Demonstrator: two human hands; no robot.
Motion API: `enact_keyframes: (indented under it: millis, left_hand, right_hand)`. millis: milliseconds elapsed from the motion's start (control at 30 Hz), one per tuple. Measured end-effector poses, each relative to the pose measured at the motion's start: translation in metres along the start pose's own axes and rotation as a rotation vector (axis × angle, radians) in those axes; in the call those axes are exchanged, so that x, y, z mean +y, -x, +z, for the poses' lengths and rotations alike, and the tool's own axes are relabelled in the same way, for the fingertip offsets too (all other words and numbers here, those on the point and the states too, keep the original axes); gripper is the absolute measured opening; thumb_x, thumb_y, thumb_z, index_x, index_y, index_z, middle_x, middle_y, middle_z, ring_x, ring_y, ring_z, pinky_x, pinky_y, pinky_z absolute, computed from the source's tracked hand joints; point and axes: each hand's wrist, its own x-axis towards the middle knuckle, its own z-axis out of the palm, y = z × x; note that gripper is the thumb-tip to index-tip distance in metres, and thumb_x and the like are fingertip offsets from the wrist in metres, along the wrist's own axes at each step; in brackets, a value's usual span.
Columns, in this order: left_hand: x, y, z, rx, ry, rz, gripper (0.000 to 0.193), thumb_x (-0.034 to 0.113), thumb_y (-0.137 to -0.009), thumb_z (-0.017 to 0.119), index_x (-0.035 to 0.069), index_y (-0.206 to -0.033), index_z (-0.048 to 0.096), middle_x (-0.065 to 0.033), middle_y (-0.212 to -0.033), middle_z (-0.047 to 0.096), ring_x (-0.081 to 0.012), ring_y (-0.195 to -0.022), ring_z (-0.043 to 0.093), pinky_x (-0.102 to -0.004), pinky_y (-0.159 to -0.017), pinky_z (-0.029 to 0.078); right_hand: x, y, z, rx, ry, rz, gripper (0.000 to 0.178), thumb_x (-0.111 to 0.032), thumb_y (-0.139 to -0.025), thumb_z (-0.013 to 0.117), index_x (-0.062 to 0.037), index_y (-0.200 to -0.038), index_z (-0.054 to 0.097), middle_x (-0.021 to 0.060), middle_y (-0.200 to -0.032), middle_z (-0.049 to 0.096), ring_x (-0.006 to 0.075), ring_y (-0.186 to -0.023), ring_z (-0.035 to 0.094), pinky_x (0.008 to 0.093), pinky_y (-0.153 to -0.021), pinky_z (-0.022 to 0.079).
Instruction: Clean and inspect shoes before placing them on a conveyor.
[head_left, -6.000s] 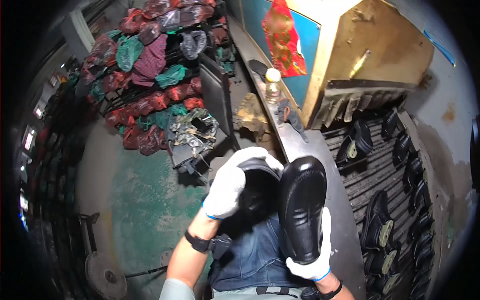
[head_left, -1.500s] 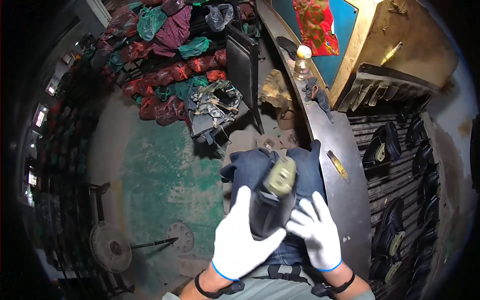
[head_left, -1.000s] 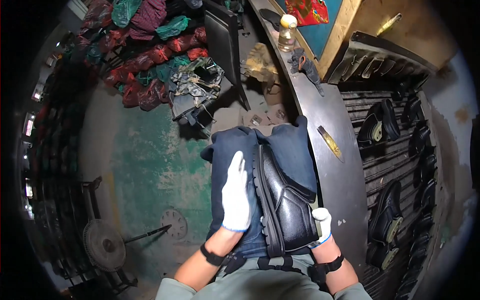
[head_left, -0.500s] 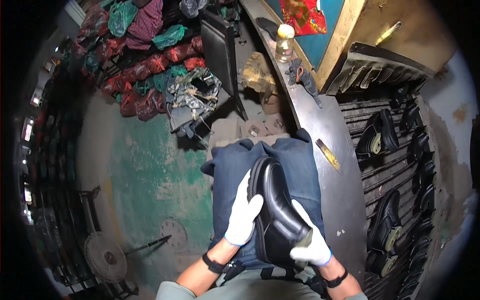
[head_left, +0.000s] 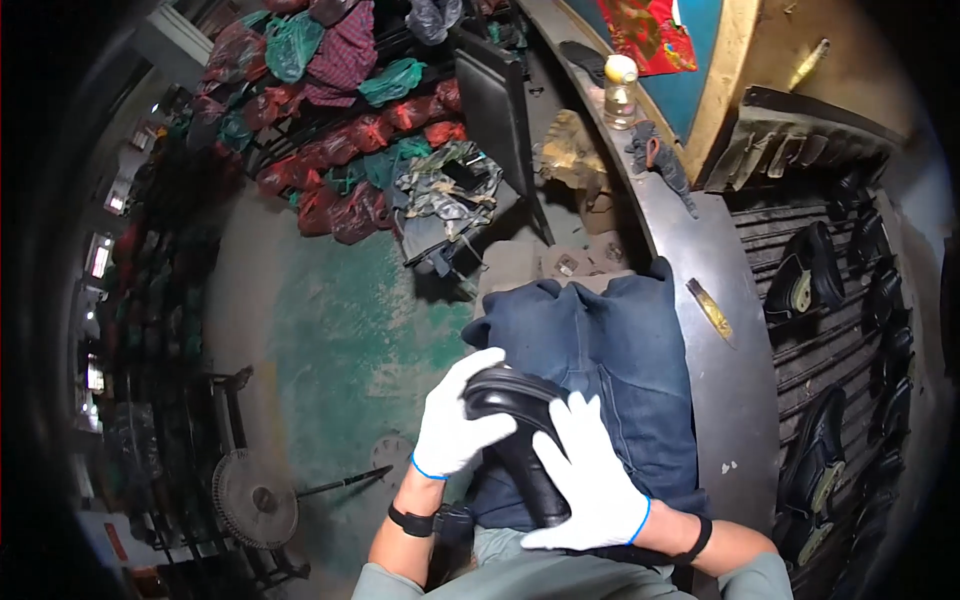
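A black leather shoe [head_left: 535,475] is tilted above my lap, its thick sole edge toward the far side. My left hand [head_left: 455,425], in a white glove with a blue cuff, is closed round the shoe's far left end, the thumb across the leather. The gloved right hand [head_left: 595,480] lies along the shoe's right side, fingers stretched and spread, touching it. Part of the leather is hidden under that palm. Dark blue cloth [head_left: 635,365] covers my lap beneath.
To the right runs a metal bench [head_left: 735,400] with a yellow-handled tool [head_left: 710,312], a bottle [head_left: 620,95] and a dark glove [head_left: 662,165]. Beyond it, black shoes [head_left: 822,440] lie on a slatted rack [head_left: 770,350]. A fan [head_left: 255,497] stands at left; a chair [head_left: 493,110] is ahead.
The shoe has been turned and tipped, its end now nearer my left hand. My right hand has shifted from the near end onto its side with fingers spread. The whole view has swung left.
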Motion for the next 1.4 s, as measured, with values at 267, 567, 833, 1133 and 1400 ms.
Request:
enact_keyframes:
  millis: [267,567,833,1133,1400]
  left_hand:
    - [-0.034,0.023,-0.013,0.252,0.286,-0.02,0.067,0.016,-0.09,0.088,-0.001,-0.15,0.062,-0.0113,-0.137,0.071,-0.02,-0.127,0.067,-0.0376,-0.113,0.052]
    - [0.017,-0.047,0.046,0.083,0.562,-0.131,0.048,0.03,-0.119,0.042,-0.002,-0.137,0.072,-0.015,-0.141,0.074,-0.0266,-0.126,0.069,-0.0354,-0.115,0.049]
    - [0.001,-0.082,0.12,-0.109,0.14,-0.068,0.025,0.017,-0.109,0.061,-0.001,-0.11,0.079,-0.009,-0.106,0.078,-0.0169,-0.1,0.07,-0.0309,-0.094,0.054]
    - [0.02,-0.073,0.168,-0.546,0.26,-0.124,0.04,0.027,-0.116,0.06,0.0,-0.145,0.067,-0.0102,-0.137,0.073,-0.0194,-0.129,0.068,-0.0346,-0.11,0.053]
    - [0.021,-0.06,0.146,-0.598,0.145,-0.117,0.035,0.018,-0.113,0.064,-0.003,-0.141,0.068,-0.0114,-0.129,0.076,-0.019,-0.119,0.071,-0.0335,-0.106,0.056]
  right_hand:
    - [-0.003,0.031,0.026,-0.078,0.144,0.235,0.111,-0.048,-0.077,0.09,0.0035,-0.164,0.044,0.0542,-0.161,0.03,0.0734,-0.149,0.033,0.0759,-0.127,0.022]
    - [0.059,0.053,-0.048,-0.071,-1.455,0.472,0.14,-0.023,-0.071,0.103,-0.0017,-0.177,0.015,0.014,-0.175,0.041,0.0258,-0.161,0.042,0.0446,-0.135,0.027]
    - [0.04,0.124,-0.051,0.24,-1.607,0.548,0.126,-0.019,-0.07,0.095,0.0024,-0.174,0.028,0.0163,-0.17,0.05,0.0253,-0.158,0.045,0.0399,-0.136,0.026]
    - [0.046,0.318,-0.152,1.252,-0.829,1.117,0.037,-0.005,-0.076,0.071,-0.0055,-0.113,0.067,0.0027,-0.091,0.063,0.0185,-0.08,0.062,0.0313,-0.076,0.053]
    - [0.2,0.342,-0.269,1.383,-0.048,0.926,0.065,0.011,-0.088,0.062,0.0066,-0.153,0.057,0.0146,-0.123,0.073,0.0246,-0.108,0.07,0.0326,-0.095,0.057]
